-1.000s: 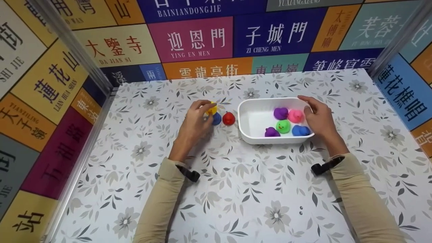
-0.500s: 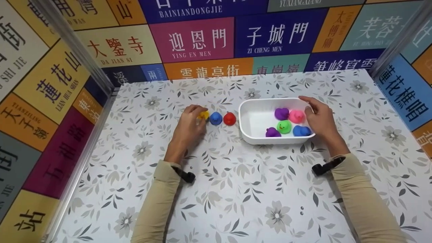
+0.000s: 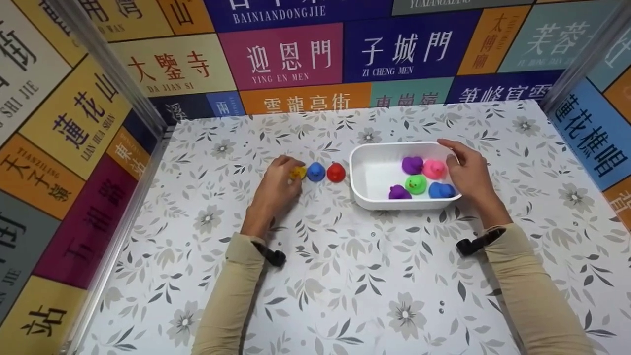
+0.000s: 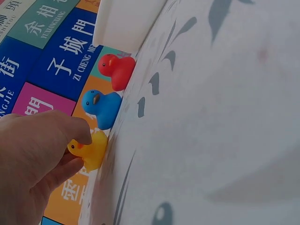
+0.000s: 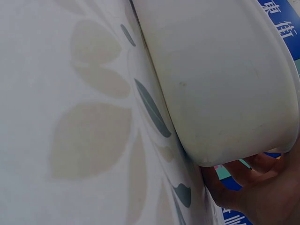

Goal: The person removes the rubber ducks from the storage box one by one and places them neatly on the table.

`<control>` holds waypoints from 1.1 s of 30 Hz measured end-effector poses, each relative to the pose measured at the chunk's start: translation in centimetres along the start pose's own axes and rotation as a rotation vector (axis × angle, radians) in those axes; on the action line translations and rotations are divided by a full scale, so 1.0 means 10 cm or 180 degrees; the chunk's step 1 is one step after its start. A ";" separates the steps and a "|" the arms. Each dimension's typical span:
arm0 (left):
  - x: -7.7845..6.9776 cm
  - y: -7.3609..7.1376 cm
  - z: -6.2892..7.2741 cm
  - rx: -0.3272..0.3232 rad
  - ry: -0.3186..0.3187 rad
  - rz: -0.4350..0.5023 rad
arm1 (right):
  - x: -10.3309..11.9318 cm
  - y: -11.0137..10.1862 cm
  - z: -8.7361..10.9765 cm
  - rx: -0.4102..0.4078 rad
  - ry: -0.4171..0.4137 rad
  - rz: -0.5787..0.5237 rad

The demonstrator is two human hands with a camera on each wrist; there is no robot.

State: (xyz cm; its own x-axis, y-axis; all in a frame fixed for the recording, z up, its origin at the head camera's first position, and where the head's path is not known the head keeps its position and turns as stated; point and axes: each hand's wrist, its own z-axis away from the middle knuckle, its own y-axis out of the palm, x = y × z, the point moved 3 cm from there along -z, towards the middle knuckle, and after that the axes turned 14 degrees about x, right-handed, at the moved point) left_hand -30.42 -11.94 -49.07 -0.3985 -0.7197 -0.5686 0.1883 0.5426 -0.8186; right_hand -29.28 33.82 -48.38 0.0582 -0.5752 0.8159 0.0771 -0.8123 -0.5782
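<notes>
My left hand (image 3: 272, 191) pinches a small yellow rubber duck (image 4: 96, 151) between thumb and fingers, down at the tabletop. Beside it, in one row, stand a blue rubber duck (image 3: 316, 172) and a red rubber duck (image 3: 336, 172), the red one closest to the white tub (image 3: 367, 202). At the tub's right end my right hand (image 3: 472, 173) grips the wall, thumb at the rim and fingers round the outside. Inside lie two purple ducks (image 3: 412, 164), a pink duck (image 3: 434, 168), a green duck (image 3: 415, 184) and a blue duck (image 3: 441, 190), mostly toward the right.
A white cloth with grey leaves and flowers covers the table (image 3: 345, 296). Panels with large printed characters (image 3: 291, 56) rise along its back and both sides. Each wrist wears a small black camera (image 3: 273, 256).
My left hand has carried the yellow duck left and toward me, from behind the blue duck to the row's left end. My right hand has stayed on the tub.
</notes>
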 end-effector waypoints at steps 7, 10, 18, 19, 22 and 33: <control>0.00 -0.03 0.00 0.0030 0.0063 -0.0036 | 0.02 0.01 0.01 -0.0046 -0.0036 -0.0005; -0.01 -0.04 0.00 0.0054 0.0090 -0.0030 | 0.02 0.02 0.02 -0.0053 -0.0061 -0.0019; -0.02 -0.04 0.00 0.0124 -0.0057 -0.0071 | 0.02 0.01 0.03 -0.0062 -0.0040 -0.0001; -0.02 -0.04 0.01 0.0118 -0.0094 -0.0090 | 0.02 0.01 0.02 -0.0066 -0.0043 0.0005; -0.04 -0.05 0.01 0.0091 -0.0182 -0.0171 | 0.02 0.01 0.02 -0.0075 -0.0043 0.0009; -0.15 -0.08 0.01 0.0005 -0.0243 -0.0162 | 0.02 0.01 0.02 -0.0043 -0.0019 0.0024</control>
State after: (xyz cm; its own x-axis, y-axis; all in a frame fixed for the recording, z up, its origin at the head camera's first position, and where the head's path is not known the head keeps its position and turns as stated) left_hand -29.88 -11.38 -47.55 -0.3379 -0.7772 -0.5308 0.1711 0.5038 -0.8467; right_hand -29.04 33.70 -48.26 0.0645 -0.5808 0.8115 0.0631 -0.8092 -0.5841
